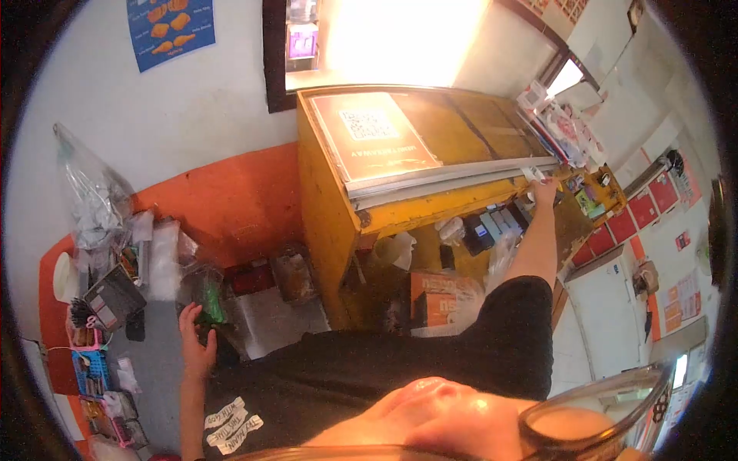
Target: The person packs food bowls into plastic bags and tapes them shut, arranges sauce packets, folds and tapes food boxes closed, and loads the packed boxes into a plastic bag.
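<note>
My right hand (544, 190) is stretched out to the far end of the yellow wooden counter (461, 201). Its fingers are closed on a small white piece of paper (532, 174) at the counter's edge, though the exact kind is too small to tell. Stacked papers and plastic packets (565, 134) lie just beyond it. On the other side, my left hand (198, 339) hangs with its fingers apart and holds nothing. It is close to the grey tabletop (157, 361) and a clear plastic bag with something green (213, 298).
An orange QR-code sign (377, 138) lies on the counter. Phones or small devices (492, 227) and an orange carton (442, 300) sit on the shelves below. At left are a dark box (114, 296), a blue basket (91, 369) and a hanging plastic bag (96, 196). A white fridge (611, 307) stands right.
</note>
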`<state>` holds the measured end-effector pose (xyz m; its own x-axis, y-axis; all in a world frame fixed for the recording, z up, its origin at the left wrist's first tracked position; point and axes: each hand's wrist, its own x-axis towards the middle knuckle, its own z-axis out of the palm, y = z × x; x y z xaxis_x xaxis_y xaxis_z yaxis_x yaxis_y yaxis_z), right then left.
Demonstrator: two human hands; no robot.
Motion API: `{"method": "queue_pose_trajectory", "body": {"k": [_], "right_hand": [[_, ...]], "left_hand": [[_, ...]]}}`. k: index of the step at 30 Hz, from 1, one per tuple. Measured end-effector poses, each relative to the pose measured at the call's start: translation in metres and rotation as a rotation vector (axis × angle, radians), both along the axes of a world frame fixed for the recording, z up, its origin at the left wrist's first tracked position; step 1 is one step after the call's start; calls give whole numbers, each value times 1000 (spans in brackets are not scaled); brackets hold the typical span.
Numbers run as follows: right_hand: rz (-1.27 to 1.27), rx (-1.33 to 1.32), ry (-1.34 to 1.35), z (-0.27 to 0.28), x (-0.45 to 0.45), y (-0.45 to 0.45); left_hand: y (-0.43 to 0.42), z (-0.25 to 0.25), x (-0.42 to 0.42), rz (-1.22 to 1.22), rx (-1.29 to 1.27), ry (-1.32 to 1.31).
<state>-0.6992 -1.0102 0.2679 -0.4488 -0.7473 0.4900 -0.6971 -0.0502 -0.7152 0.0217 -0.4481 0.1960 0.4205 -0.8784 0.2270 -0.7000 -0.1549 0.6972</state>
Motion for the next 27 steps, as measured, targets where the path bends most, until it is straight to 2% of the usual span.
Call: {"method": "queue_pose_trajectory", "body": {"k": [4,6,7,8,9,10,11,12,13,14,15,16,17,18,20,21,23,24,25,27], "right_hand": [[24,-32,68,56,33,24],[256,-289,11,106,97,58],[418,-437,36,123,128,63],[540,-392,61,158,196,121],[812,-387,-35,169,239,147],[724,-429,368,178,286,182],[710,-89,377,186,336,220],[895,35,328,190,389,281],[1310,-262,290,181,427,318],[1539,-300,54,164,460,363],[1590,-206,193,168,487,402],[1648,-9,322,190,501,457],[1798,-4,235,175,521,481],[1953,3,140,157,543,501],[2010,-43,125,133,577,551],[2036,-45,60,121,589,576],[2111,-69,-15,86,617,612],[2141,-98,-104,66,628,633],[2122,-63,-121,52,630,654],[2262,346,-385,12,646,696]], "left_hand": [[17,-9,6,51,-28,122],[18,-2,-1,17,13,543],[17,5,-5,25,9,543],[15,18,-9,-122,55,690],[15,32,-13,-271,103,833],[14,46,-21,-364,128,852],[15,61,-30,-460,155,874],[18,72,-35,-460,149,873],[21,82,-40,-630,170,922],[27,92,-47,-803,192,970],[36,102,-57,-807,181,979],[48,113,-66,-847,101,1142],[63,120,-71,-880,12,1302],[81,122,-71,-864,-8,1306],[124,121,-70,-526,-574,1665],[146,118,-66,-487,-611,1661],[195,105,-51,-175,-842,1601],[214,86,-41,65,-896,1502],[238,83,-44,165,-868,1434],[288,51,-33,455,-1000,1199]]}}
